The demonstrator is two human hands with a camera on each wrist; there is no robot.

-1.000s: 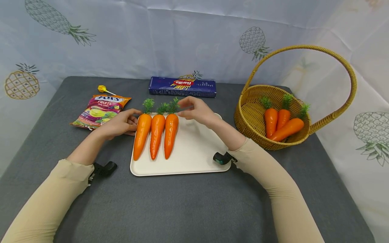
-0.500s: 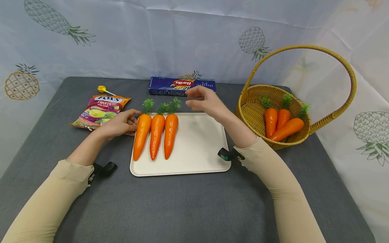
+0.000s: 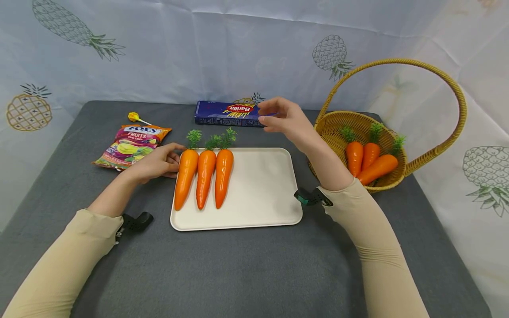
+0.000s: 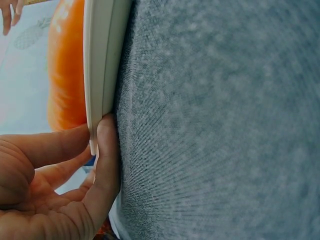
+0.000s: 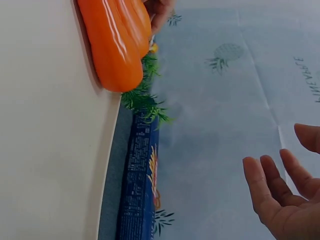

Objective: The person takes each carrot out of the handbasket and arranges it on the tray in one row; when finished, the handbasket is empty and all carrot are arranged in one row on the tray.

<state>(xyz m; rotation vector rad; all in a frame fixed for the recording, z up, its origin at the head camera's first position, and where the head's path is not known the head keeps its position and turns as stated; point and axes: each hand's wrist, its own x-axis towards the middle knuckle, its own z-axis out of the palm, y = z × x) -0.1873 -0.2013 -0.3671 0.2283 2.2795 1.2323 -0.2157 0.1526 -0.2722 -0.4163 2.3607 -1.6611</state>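
Three orange carrots (image 3: 224,176) with green tops lie side by side on the left half of a cream tray (image 3: 262,190). At the tray's left edge my left hand (image 3: 156,164) pinches the rim. The left wrist view shows the thumb (image 4: 62,144) over the rim (image 4: 97,60) and a finger curled beneath it, close by a carrot (image 4: 67,75). My right hand (image 3: 289,120) is raised beyond the tray's far right corner, overlapping the spaghetti box (image 3: 226,114) in the head view. In the right wrist view, this hand (image 5: 287,192) has loosely bent fingers and holds nothing.
At the right stands a wicker basket (image 3: 326,154) with a tall handle and three more carrots (image 3: 371,165) inside. A bag of fruit candy (image 3: 133,145) and a yellow lollipop (image 3: 134,116) lie at the back left. A patterned cloth (image 3: 159,57) hangs behind the grey table (image 3: 238,269).
My right hand has moved from beside the rightmost carrot's top to the right and away from the tray. My left hand and the carrots have stayed put.
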